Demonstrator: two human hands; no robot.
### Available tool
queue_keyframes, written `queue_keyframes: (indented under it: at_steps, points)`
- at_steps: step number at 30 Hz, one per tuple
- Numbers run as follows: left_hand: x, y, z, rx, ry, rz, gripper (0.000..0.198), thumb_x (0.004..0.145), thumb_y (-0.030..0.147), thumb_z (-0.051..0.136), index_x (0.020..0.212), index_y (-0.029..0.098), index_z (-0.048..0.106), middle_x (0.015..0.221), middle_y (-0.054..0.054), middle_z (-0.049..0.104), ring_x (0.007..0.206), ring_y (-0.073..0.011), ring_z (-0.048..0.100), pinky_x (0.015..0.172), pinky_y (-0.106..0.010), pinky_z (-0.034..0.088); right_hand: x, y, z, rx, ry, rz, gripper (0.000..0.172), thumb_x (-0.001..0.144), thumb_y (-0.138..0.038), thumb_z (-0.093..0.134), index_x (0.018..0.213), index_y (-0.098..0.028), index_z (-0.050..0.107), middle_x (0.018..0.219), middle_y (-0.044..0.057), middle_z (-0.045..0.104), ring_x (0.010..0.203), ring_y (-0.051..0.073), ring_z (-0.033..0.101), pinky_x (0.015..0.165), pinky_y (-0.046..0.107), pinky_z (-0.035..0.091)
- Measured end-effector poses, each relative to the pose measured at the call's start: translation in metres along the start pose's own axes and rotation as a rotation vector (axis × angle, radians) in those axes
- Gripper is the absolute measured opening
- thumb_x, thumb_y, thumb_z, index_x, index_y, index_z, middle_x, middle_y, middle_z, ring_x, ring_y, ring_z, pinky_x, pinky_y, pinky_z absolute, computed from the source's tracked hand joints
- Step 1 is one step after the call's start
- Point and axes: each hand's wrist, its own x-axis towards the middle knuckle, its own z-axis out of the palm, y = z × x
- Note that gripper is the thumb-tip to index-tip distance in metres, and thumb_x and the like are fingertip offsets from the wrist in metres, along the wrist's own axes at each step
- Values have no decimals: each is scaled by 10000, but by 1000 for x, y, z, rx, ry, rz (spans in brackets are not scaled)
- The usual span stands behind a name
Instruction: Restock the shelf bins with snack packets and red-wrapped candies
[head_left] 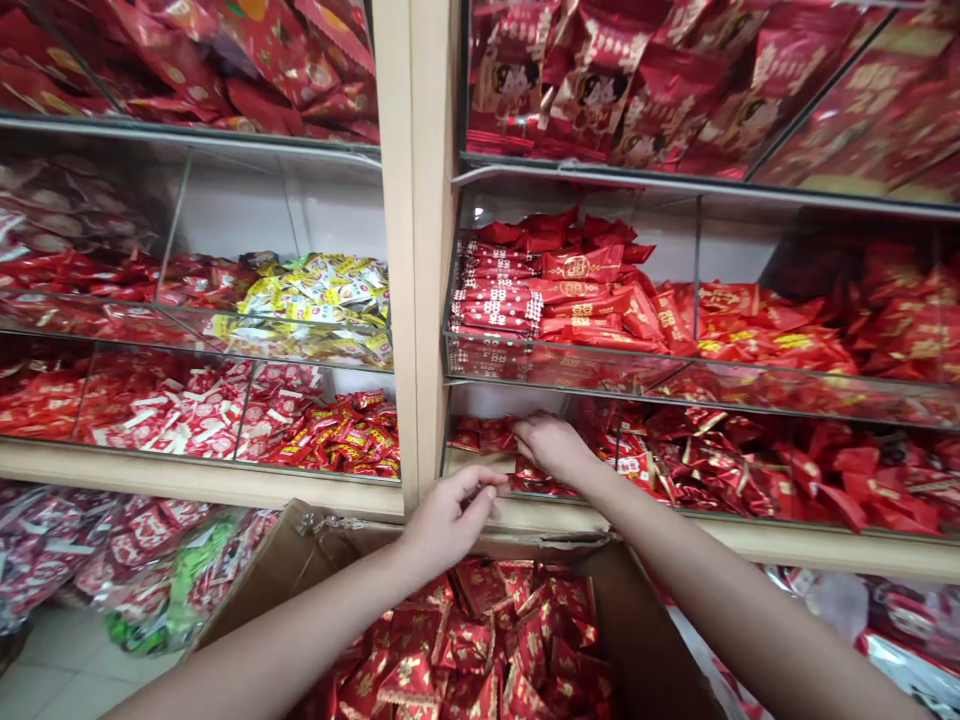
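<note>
My right hand [553, 447] reaches into the lowest shelf compartment just right of the wooden post, its bent fingers at some small dark red packets [495, 434]; whether it grips one is hidden. Lower and to the left, my left hand [452, 520] hovers at the shelf's front edge, above the cardboard box, with thumb and fingers curved and a gap between them. Nothing shows in it. Beneath both arms, the open cardboard box [652, 630] holds many red packets with gold print [465, 640].
Shelves of red wrapped sweets rise on both sides of the wooden post [424, 250]. Yellow and white sweets [322, 290] lie on the left middle shelf. Clear bags of sweets [172, 560] rest on the floor at left, and more bags [892, 620] sit low at right.
</note>
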Motion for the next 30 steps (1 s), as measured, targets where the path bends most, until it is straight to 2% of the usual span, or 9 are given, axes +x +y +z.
queue_keyframes:
  at_steps: [3,7,10,12,15,18,21,26,30]
  points:
    - [1,21,-5,514,127,395,360,794,235,442,1151,192,452,1249,-109,433,1159,-220,376,935,-424,331,-14,-13,-29,12,143,-66,172,828,-226,408,802,-149,560,776,63,586,764,171,487,692,271,347]
    - [7,36,-16,753,104,317,368,786,246,458,1147,177,467,1169,-113,508,1081,-234,444,909,-427,343,-32,-36,-50,183,245,-153,233,856,-237,350,800,-143,556,762,72,570,741,169,465,688,305,350]
    - [9,34,-16,497,-5,120,228,789,280,454,966,195,569,913,-55,627,863,-183,559,795,-330,421,-41,-47,-43,606,337,-51,185,844,-251,384,813,-163,544,777,58,570,758,153,488,706,303,379]
    - [9,29,-10,120,64,-49,215,758,318,500,911,180,561,857,-40,633,805,-159,576,744,-284,443,-45,-54,-33,1054,405,171,153,818,-293,439,900,-185,510,833,44,563,764,137,517,691,289,419]
    - [6,21,5,-389,203,-267,250,694,357,576,833,160,506,739,-12,622,674,-123,585,651,-253,467,-53,-69,-16,1657,213,424,303,725,-369,563,954,-203,453,849,19,552,691,121,550,598,275,470]
    - [4,14,18,-558,213,-414,291,672,394,592,791,166,456,692,6,583,572,-104,564,551,-254,480,-59,-79,-6,1916,8,425,339,661,-373,633,891,-199,453,861,8,567,697,120,566,565,260,488]
    - [4,11,19,-436,168,-359,327,726,398,528,958,182,446,877,-37,565,589,-95,564,564,-272,498,-56,-73,-4,1987,44,483,320,666,-339,641,883,-184,464,839,17,594,625,104,578,518,224,482]
    - [3,8,-2,342,76,99,340,784,226,442,1124,215,436,1137,-78,470,867,-151,527,813,-333,435,-29,-37,-10,1917,-139,779,117,749,-186,535,843,-131,493,715,56,614,532,93,588,396,142,408]
    - [0,-3,-12,868,-115,326,295,787,143,386,1056,169,503,1000,-88,537,960,-202,461,836,-368,385,-2,-4,5,1067,8,868,213,793,-178,436,968,-102,530,802,95,639,638,134,614,506,188,456]
